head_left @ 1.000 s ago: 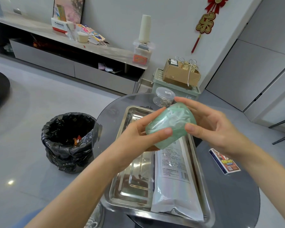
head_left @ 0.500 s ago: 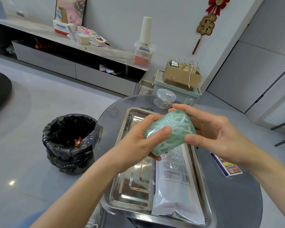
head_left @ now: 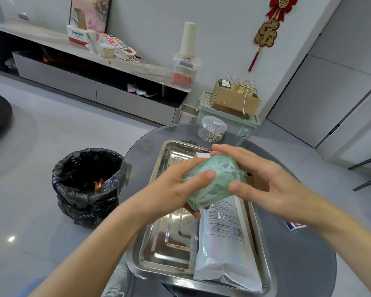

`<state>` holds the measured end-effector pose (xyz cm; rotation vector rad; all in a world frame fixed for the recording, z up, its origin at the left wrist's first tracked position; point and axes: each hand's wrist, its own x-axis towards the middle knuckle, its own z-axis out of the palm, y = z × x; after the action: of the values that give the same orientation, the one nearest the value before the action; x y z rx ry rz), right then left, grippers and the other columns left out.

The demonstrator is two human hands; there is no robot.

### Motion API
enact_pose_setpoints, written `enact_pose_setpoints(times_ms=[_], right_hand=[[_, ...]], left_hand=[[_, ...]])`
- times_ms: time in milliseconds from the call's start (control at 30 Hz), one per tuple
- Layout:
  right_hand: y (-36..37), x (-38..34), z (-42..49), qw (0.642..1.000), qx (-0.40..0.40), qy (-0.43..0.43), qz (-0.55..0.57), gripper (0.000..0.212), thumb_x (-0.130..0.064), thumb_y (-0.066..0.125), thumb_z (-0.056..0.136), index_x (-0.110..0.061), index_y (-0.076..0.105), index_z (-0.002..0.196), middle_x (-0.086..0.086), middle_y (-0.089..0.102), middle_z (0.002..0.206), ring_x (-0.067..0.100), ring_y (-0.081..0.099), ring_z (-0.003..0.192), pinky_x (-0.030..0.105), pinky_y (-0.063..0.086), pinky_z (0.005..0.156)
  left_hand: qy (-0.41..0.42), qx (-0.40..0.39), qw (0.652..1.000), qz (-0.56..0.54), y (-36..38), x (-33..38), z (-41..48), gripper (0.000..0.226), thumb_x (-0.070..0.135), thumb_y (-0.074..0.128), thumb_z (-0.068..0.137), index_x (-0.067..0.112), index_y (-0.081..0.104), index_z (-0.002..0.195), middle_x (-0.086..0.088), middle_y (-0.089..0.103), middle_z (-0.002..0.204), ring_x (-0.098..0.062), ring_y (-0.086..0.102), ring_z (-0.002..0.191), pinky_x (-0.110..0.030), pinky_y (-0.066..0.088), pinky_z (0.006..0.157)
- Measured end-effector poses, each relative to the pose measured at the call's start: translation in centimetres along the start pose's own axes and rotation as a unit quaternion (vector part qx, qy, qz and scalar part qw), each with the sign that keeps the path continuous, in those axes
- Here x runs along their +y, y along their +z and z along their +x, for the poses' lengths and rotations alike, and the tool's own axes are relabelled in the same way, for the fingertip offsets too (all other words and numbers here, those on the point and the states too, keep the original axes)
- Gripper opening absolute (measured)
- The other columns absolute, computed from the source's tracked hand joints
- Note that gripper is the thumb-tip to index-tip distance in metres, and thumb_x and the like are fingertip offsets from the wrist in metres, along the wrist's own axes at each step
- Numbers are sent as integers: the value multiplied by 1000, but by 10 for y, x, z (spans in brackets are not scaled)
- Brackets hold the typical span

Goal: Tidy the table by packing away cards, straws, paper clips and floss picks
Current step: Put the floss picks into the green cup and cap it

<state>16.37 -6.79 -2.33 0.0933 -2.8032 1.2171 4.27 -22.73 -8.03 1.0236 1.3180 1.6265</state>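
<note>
While left hand and right hand clasped the floss-pick tub, the glass table bore a tray — jar at twelve o'clock (bin at nine).

Grey floor, low TV cabinet

The left half of the steel tray lies bare and can be entered from above. Its right half is taken up by a long packet laid lengthwise. The air over the tray's middle is filled by 2 hands, the left hand and right hand, wrapped round a green tub. A clear jar stands on the tabletop beyond the far rim. A card box is partly hidden by the right forearm. An open bin stands on the floor at left.
</note>
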Motion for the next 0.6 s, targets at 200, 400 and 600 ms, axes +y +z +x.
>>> enact_pose_setpoints(times_ms=[200, 400, 600], right_hand=[[30, 1, 18, 990, 135, 10, -44, 63, -61, 43, 88, -33, 33, 144, -17, 51, 130, 6, 57, 112, 26, 53, 86], [36, -1, 28, 983, 57, 79, -154, 87, -62, 57, 80, -36, 6, 146, -15, 11, 155, 2, 23, 139, 24, 26, 112], [49, 2, 34, 987, 39, 79, -137, 78, -38, 55, 93, -34, 3, 151, -25, -19, 154, -5, -8, 142, 15, 9, 109]], left_hand=[[-7, 81, 993, -80, 10, -7, 10, 50, 51, 56, 76, 24, 59, 118, -12, 65, 92, -23, 64, 72, -31, 54, 54], [-75, 133, 978, -140, 0, -10, 10, 69, 62, 52, 70, 14, 60, 118, -15, 67, 113, -28, 68, 98, -42, 58, 74], [-141, 110, 962, -205, -4, -8, 8, 61, 57, 65, 66, 12, 71, 105, -14, 69, 113, -29, 64, 109, -51, 47, 97]])
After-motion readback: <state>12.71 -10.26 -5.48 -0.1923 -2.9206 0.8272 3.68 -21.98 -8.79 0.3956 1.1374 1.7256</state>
